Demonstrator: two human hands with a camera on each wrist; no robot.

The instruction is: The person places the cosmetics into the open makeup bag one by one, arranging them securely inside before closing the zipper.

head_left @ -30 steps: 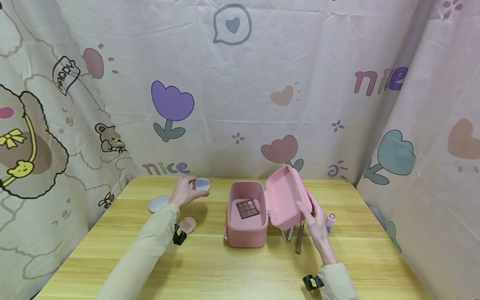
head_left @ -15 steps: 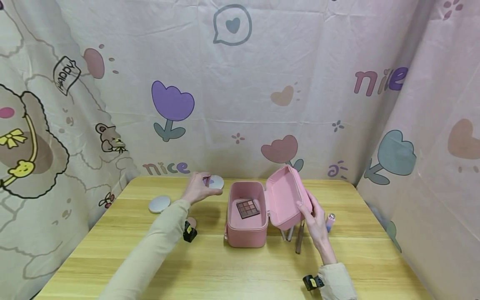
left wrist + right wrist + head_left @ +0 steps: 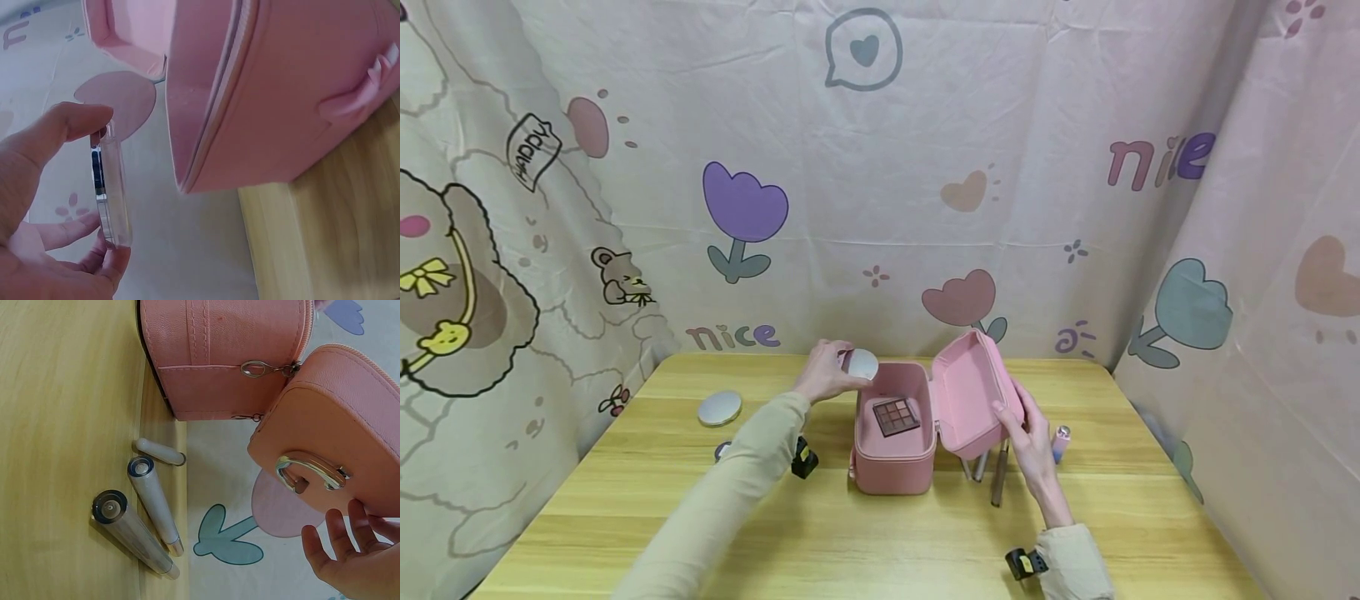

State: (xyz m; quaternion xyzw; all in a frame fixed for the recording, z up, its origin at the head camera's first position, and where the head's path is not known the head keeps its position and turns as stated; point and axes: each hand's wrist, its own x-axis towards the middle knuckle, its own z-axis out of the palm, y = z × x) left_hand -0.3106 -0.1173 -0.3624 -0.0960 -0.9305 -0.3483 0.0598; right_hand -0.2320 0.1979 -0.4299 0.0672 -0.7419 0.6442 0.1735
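Observation:
My left hand [image 3: 826, 372] pinches a round, pale compact [image 3: 862, 364] by its edge, over the left rim of a pink cosmetic case [image 3: 895, 477]. Seen edge-on in the left wrist view, the compact [image 3: 114, 187] has a clear layer and a shiny dark band, with thumb on one side and fingertips on the other. An eyeshadow palette [image 3: 896, 417] lies inside the case. My right hand [image 3: 1030, 429] grips the case's lid [image 3: 970, 392], swung out to the right, thumb on its rim. In the right wrist view, the lid's handle [image 3: 312, 470] faces the fingers.
Another round compact [image 3: 719, 407] lies on the table at left. A small purple-edged item [image 3: 722, 450] is mostly hidden by my left sleeve. Several slim tubes, including a brown one [image 3: 1000, 477], lie below the lid; a pink-and-blue tube [image 3: 1060, 444] stands right of my hand.
My left hand has carried the compact rightward, from left of the case to above its left rim. My right hand and the lid have stayed in place.

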